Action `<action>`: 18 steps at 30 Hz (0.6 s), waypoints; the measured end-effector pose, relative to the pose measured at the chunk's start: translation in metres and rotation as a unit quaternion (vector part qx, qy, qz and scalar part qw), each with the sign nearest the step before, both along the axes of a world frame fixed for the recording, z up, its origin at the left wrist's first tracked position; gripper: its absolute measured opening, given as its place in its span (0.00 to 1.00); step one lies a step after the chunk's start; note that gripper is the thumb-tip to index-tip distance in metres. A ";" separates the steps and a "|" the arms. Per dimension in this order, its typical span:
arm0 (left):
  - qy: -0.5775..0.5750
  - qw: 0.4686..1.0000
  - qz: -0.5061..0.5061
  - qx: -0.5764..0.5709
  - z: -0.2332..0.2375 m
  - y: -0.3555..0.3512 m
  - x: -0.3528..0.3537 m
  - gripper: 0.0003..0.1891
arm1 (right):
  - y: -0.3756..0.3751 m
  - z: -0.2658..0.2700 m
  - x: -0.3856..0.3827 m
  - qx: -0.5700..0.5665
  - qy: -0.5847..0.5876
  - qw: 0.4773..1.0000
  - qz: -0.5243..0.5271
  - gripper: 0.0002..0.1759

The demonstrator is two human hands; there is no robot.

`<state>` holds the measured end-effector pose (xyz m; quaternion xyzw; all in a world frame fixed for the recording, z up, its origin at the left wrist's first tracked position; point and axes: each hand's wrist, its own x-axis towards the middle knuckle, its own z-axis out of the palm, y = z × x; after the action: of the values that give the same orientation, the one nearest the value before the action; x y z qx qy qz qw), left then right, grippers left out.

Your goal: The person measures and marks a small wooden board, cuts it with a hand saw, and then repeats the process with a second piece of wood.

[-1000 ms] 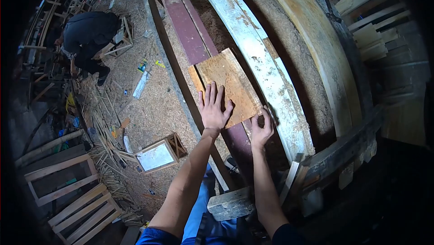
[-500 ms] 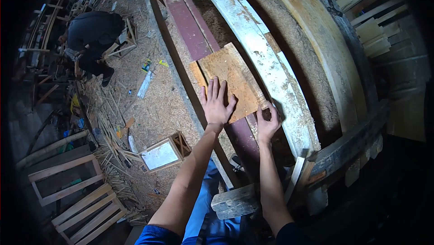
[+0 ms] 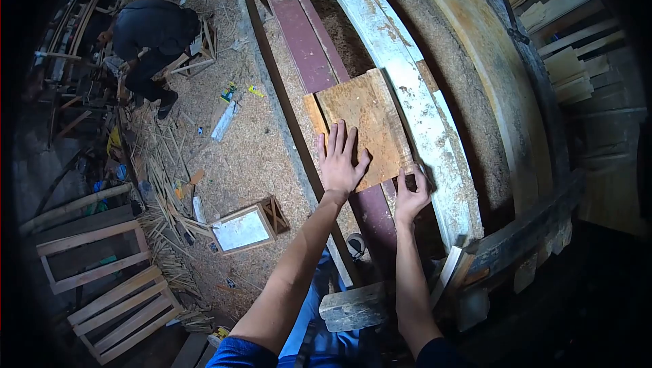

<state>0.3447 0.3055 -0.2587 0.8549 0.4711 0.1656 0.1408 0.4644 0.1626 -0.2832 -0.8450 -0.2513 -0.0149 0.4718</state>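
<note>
A rough, brownish wooden board (image 3: 367, 120) lies across the maroon beam (image 3: 299, 35), its right side close to the white, paint-worn beam (image 3: 424, 120). My left hand (image 3: 343, 164) rests flat on the lower left part of the board with fingers spread. At the board's lower right corner, my right hand (image 3: 413, 198) pinches the edge between thumb and fingers. A narrower, lighter wooden strip (image 3: 316, 115) shows along the board's left side, with a dark gap between them. What lies under the board is hidden.
A long curved wooden piece (image 3: 489, 62) runs along the right. A heavy block (image 3: 356, 307) sits near my waist. On the shavings-covered floor are a framed white panel (image 3: 241, 232), a slatted frame (image 3: 125, 314) and scattered strips. Another person (image 3: 153, 39) bends over at upper left.
The whole view has shifted slightly. The board has turned a little clockwise, its far end moving toward the white beam. Both hands keep the same hold.
</note>
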 end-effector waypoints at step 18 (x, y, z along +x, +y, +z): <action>0.003 1.000 -0.002 0.000 0.000 0.000 0.000 0.33 | -0.007 0.006 0.010 -0.059 -0.002 0.998 0.035 0.17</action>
<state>0.3446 0.3060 -0.2588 0.8564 0.4697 0.1623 0.1398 0.4742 0.1553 -0.2769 -0.8617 -0.2825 0.0148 0.4212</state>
